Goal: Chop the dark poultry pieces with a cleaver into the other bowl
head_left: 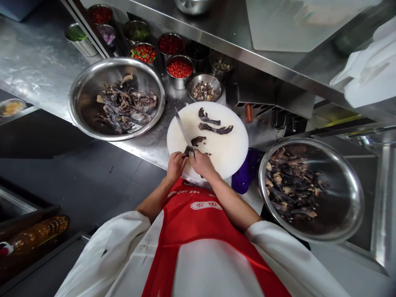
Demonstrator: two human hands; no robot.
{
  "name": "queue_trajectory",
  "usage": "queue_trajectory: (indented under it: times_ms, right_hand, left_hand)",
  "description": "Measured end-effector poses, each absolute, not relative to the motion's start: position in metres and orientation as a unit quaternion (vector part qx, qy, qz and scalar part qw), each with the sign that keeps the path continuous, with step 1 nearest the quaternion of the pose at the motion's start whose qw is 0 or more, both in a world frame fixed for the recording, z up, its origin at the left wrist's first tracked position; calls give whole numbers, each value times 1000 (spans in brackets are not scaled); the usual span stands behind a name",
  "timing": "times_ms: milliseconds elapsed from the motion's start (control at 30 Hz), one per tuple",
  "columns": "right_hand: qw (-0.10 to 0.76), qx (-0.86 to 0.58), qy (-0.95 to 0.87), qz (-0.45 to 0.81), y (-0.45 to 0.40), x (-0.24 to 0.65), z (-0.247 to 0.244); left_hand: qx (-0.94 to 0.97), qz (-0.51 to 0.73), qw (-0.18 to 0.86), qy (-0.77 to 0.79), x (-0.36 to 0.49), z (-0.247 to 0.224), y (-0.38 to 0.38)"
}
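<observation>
My right hand (202, 163) is closed round the handle of a knife (183, 128), whose blade slants up and left over the round white cutting board (233, 154). My left hand (177, 165) pinches a dark chicken foot (187, 151) against the near left part of the board, beside the blade. Just beyond the knife lies a cut dark piece (198, 141). Farther back on the board rest two more dark chicken feet, a bent one (208, 117) and a longer one (215, 129).
Left of the board stands a steel bowl (76, 99) of feet pieces; a larger steel bowl (343, 198) of dark feet is at right. A small bowl of scraps (204, 89) and pots of chopped red chilli (179, 69) stand behind, under a steel shelf (222, 45). A purple cloth (246, 173) hangs beside the board.
</observation>
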State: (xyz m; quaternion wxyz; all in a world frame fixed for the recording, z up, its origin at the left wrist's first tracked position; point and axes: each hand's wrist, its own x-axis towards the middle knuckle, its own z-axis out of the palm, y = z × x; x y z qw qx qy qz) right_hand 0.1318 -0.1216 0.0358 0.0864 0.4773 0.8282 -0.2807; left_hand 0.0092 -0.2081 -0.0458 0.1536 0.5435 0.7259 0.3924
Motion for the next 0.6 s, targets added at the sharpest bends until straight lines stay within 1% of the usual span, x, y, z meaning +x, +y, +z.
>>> queue_trajectory:
  times_ms: [100,200,400,533,600]
  right_hand:
    - [96,473,827,-289,-116,133,41]
    - [96,477,825,-288,-117,135,43]
    - [87,473,826,-295,-130,139,32]
    - [98,470,825,-296,-124,140,41]
    - [81,462,834,-293,-117,141,56]
  left_hand:
    - [543,368,169,735,12,-41,-203]
    - [525,319,198,764,15,-32,-194]
    - [447,234,293,812,10,-8,-177]
    - [458,228,280,812,9,-4,-176]
    - [452,238,270,816,11,-6,-178]
